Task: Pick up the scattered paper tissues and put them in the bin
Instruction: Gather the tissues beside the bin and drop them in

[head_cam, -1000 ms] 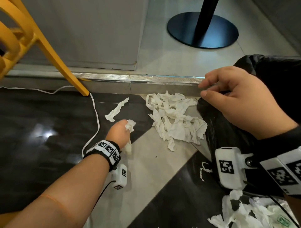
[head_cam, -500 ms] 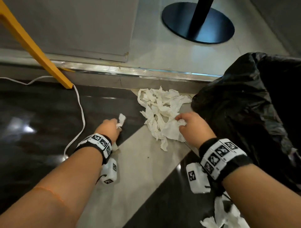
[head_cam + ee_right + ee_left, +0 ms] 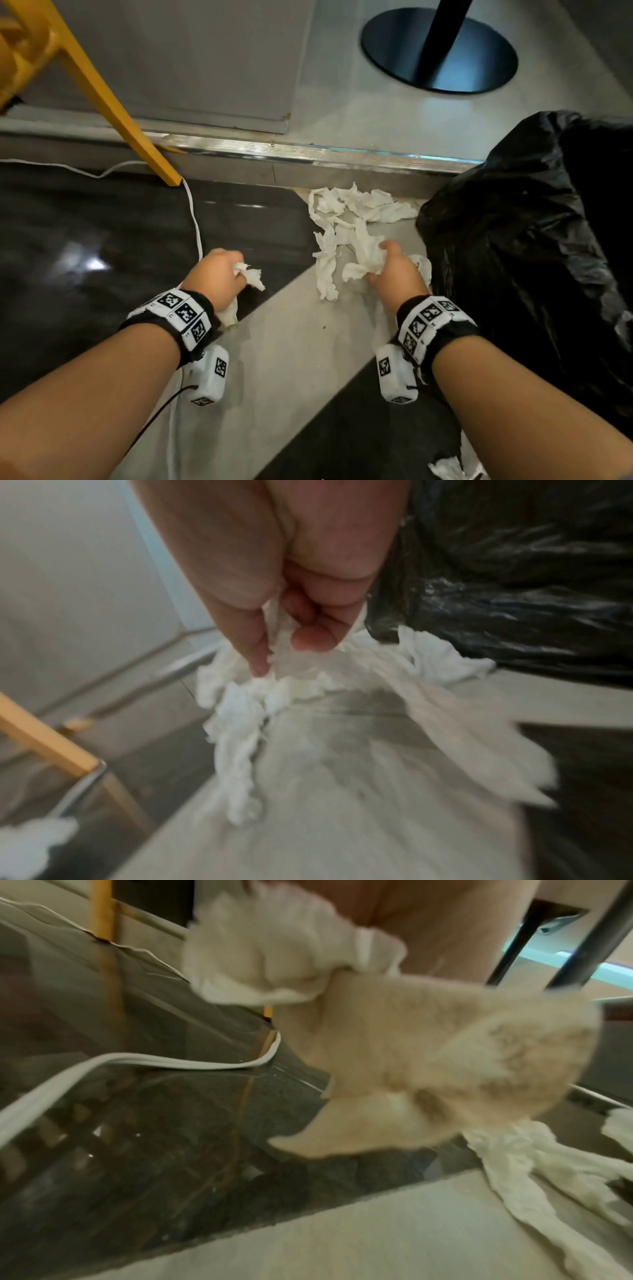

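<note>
White crumpled tissues (image 3: 356, 212) lie in a loose heap on the floor beside the bin lined with a black bag (image 3: 534, 260) at the right. My right hand (image 3: 388, 265) grips a bunch of them (image 3: 363, 260) at the heap's near edge; in the right wrist view the fingers (image 3: 308, 634) pinch the tissue (image 3: 284, 653). My left hand (image 3: 222, 274) holds a wad of tissue (image 3: 251, 275) low over the dark floor, left of the heap. That wad (image 3: 411, 1058) fills the left wrist view, blurred.
A yellow chair leg (image 3: 113, 109) stands on the floor at the back left, with a white cable (image 3: 195, 219) running past it. A metal threshold strip (image 3: 308, 150) crosses behind the heap. Beyond is a black round table base (image 3: 438, 51). More tissue scraps (image 3: 448, 467) lie at the bottom right.
My right hand came down from the bin's rim to the heap and closed on a bunch of tissues, pulling it nearer. The left hand stayed low, still holding its wad.
</note>
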The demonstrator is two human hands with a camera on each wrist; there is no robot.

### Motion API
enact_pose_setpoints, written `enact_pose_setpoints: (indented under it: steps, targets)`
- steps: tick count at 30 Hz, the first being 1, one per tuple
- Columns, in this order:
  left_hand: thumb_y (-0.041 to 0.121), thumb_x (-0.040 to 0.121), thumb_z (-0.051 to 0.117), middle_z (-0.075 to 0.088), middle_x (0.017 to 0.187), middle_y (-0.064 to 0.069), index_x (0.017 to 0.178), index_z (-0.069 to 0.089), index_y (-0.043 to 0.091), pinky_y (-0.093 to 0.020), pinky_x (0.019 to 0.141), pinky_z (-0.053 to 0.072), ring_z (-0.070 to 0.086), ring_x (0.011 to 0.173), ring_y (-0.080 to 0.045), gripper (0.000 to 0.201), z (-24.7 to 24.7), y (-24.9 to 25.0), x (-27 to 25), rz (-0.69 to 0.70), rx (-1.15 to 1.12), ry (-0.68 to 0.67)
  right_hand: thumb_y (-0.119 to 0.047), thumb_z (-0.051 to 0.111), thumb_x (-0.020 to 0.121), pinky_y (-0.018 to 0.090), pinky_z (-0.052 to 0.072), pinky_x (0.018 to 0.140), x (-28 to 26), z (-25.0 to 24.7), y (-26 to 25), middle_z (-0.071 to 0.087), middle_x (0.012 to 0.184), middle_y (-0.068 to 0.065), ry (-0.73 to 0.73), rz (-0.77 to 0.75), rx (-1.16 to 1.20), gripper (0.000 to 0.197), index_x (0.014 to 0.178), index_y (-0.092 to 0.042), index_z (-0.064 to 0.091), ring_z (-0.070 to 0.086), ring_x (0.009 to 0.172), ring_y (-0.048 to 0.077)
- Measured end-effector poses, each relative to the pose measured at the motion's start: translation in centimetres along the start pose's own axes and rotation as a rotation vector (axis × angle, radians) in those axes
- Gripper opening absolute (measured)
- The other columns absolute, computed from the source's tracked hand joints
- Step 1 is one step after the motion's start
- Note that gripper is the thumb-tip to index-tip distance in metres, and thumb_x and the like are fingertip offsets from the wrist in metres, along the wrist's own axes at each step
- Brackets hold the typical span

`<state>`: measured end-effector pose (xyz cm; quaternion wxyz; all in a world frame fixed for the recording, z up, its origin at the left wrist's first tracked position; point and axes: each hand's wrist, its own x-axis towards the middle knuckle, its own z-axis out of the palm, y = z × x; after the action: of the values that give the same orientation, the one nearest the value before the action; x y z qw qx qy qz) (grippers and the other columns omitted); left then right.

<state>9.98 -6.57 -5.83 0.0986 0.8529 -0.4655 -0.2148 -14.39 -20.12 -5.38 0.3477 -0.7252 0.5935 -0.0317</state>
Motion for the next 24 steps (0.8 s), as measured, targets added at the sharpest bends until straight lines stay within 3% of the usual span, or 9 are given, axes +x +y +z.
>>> enact_pose_setpoints:
  steps: [2, 5, 8, 12, 15, 17, 19, 21, 24]
  targets:
    - [0.011, 0.081, 0.055, 0.047, 0.083, -0.007, 0.072, 0.051, 0.014, -0.032, 0.068, 0.037, 0.050, 0.072, -0.026, 0.011, -0.2, 0.3, 0.0, -0.004, 0.003, 0.008, -0.026, 0.067, 0.084, 0.032, 0.048, 0.081, -0.2, -1.7, -0.9, 0.064, 0.107, 0.012, -0.029, -0.005, -0.069, 0.046, 0.125, -0.012, 0.050, 0.061, 0.100, 0.030]
    - [0.011, 0.081, 0.056, 0.046, 0.085, -0.005, 0.070, 0.050, 0.016, -0.031, 0.068, 0.037, 0.052, 0.073, -0.026, 0.013, -0.6, 1.6, -0.2, 0.023, 0.025, -0.008, -0.034, 0.067, 0.083, 0.029, 0.045, 0.084, -0.9, -4.1, -1.8, 0.063, 0.118, 0.011, -0.050, -0.054, -0.130, 0.050, 0.125, -0.010, 0.055, 0.059, 0.107, 0.028]
    - [0.012, 0.080, 0.056, 0.046, 0.084, -0.005, 0.064, 0.047, 0.020, -0.030, 0.066, 0.037, 0.052, 0.072, -0.026, 0.020, -1.0, 3.6, -0.6, 0.090, 0.060, -0.035, -0.018, 0.059, 0.086, 0.029, 0.044, 0.089, -1.6, -5.6, -2.2, 0.059, 0.124, 0.010, -0.071, -0.080, -0.131, 0.045, 0.130, -0.012, 0.053, 0.055, 0.114, 0.028]
    - [0.014, 0.081, 0.057, 0.047, 0.086, -0.006, 0.067, 0.048, 0.020, -0.031, 0.069, 0.041, 0.056, 0.077, -0.027, 0.018, -1.9, 6.1, -1.5, 0.141, 0.102, -0.038, -0.006, 0.049, 0.085, 0.039, 0.051, 0.087, -2.6, -6.8, -1.9, 0.060, 0.114, 0.011, -0.010, -0.124, 0.067, 0.041, 0.125, -0.015, 0.051, 0.061, 0.098, 0.030]
    - [0.013, 0.081, 0.057, 0.048, 0.085, -0.007, 0.067, 0.048, 0.019, -0.032, 0.067, 0.039, 0.055, 0.077, -0.028, 0.018, -2.7, 7.4, -2.2, 0.146, 0.121, -0.011, -0.024, 0.054, 0.092, 0.032, 0.047, 0.088, -3.8, -7.5, -1.9, 0.062, 0.119, 0.011, 0.008, -0.177, 0.063, 0.035, 0.125, -0.014, 0.053, 0.059, 0.107, 0.029]
    - [0.012, 0.081, 0.057, 0.051, 0.085, -0.010, 0.070, 0.052, 0.013, -0.033, 0.067, 0.040, 0.056, 0.078, -0.030, 0.012, -3.3, 8.2, -2.8, 0.152, 0.130, 0.013, -0.043, 0.059, 0.088, 0.031, 0.043, 0.089, -4.9, -8.8, -2.1, 0.062, 0.122, 0.012, 0.000, -0.171, 0.047, 0.050, 0.124, -0.009, 0.055, 0.057, 0.114, 0.028]
    - [0.010, 0.080, 0.057, 0.055, 0.087, -0.014, 0.077, 0.058, 0.006, -0.035, 0.070, 0.044, 0.057, 0.080, -0.034, 0.005, -4.0, 9.0, -3.2, 0.167, 0.137, 0.043, -0.038, 0.068, 0.082, 0.034, 0.047, 0.095, -5.8, -10.4, -2.5, 0.065, 0.114, 0.010, 0.039, -0.161, 0.118, 0.045, 0.116, -0.008, 0.061, 0.059, 0.111, 0.028]
    - [0.011, 0.081, 0.057, 0.057, 0.087, -0.014, 0.081, 0.059, 0.005, -0.035, 0.070, 0.044, 0.057, 0.081, -0.034, 0.006, -4.7, 10.0, -3.5, 0.184, 0.140, 0.067, -0.010, 0.068, 0.081, 0.043, 0.057, 0.082, -6.6, -12.3, -2.8, 0.064, 0.084, 0.005, 0.046, -0.163, 0.371, 0.008, 0.088, -0.011, 0.063, 0.065, 0.084, 0.028]
    - [0.012, 0.082, 0.055, 0.055, 0.084, -0.011, 0.082, 0.055, 0.010, -0.033, 0.068, 0.040, 0.055, 0.080, -0.031, 0.001, -6.1, 11.9, -3.9, 0.212, 0.128, 0.121, 0.009, 0.051, 0.088, 0.026, 0.056, 0.046, -8.0, -16.2, -3.6, 0.055, 0.074, 0.002, -0.032, -0.148, 0.824, 0.025, 0.084, -0.016, 0.054, 0.058, 0.055, 0.015]
